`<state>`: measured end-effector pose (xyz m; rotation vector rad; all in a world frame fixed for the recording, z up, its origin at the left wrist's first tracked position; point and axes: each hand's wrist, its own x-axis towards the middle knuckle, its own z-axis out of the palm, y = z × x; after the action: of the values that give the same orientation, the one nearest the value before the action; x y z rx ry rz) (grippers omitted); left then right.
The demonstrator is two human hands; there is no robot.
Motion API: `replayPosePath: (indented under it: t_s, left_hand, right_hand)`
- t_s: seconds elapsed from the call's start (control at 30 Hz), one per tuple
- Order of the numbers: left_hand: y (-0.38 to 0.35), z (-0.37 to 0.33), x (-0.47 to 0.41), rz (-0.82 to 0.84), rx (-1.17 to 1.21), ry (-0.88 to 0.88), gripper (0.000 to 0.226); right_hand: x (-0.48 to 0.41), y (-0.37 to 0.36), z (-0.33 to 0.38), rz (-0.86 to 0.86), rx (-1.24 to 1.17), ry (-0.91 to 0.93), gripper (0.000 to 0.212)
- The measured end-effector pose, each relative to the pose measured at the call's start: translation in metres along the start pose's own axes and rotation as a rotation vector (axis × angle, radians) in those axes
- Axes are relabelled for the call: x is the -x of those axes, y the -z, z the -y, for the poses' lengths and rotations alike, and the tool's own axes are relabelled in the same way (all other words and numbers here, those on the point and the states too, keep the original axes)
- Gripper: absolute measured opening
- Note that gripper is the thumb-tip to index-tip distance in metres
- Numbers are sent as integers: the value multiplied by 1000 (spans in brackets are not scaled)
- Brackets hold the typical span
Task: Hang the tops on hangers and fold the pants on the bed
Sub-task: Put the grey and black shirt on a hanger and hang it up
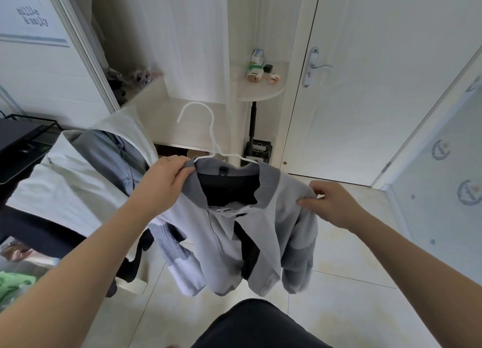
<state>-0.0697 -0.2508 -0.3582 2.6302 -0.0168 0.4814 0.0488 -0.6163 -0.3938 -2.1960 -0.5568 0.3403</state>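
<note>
One light grey zip-up jacket [260,230] on one white wire hanger [212,128]; left hand [167,180] fingers [186,169] curl round its ribbed collar, right hand [331,204] fingers [307,203] pinch its shoulder.

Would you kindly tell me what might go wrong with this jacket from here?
1. The left hand grips the collar of the jacket, not the white hanger, so the hanger might tilt out.
2. The jacket's front hangs open; once the right hand releases the shoulder, that side may slip off.
</note>
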Motion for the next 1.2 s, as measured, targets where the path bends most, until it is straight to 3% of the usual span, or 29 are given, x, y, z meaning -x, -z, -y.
replayPosePath:
  t_s: [0.2, 0.43, 0.6, 0.73, 0.87, 0.93, 1.03, 1.07, 1.17, 1.2]
  left_hand:
    - [5, 2, -4, -17, 18, 58, 19]
    - [5, 14, -6, 5, -12, 41, 21]
    - [-1, 18, -8, 95, -97, 7, 25]
    - [-11, 19, -10, 81, -106, 106, 26]
    - [-4, 12, -10, -109, -32, 139, 23]
    - [5, 6, -10, -169, 52, 65, 23]
    - [16, -2, -11, -140, 96, -21, 25]
    - [18, -5, -12, -129, 105, -40, 26]
    - [23, -12, -20, -125, 144, -70, 31]
    - [26, -14, -24, -118, 156, -78, 34]
  right_hand:
    - [-4, 9, 3, -93, -212, 39, 13]
    - [-4, 10, 4, -59, -115, 90, 29]
    - [-8, 18, 25, -173, 39, 147, 27]
    - [1, 18, 51, -329, 81, 352, 27]
    - [14, 12, 62, -245, 122, 556, 18]
    - [12, 14, 54, -284, 224, 507, 4]
    - [9, 20, 43, -220, 226, 293, 49]
    - [9, 20, 42, -182, 210, 244, 52]
    - [6, 20, 43, -96, 240, 208, 17]
    - [5, 22, 45, -86, 244, 217, 15]
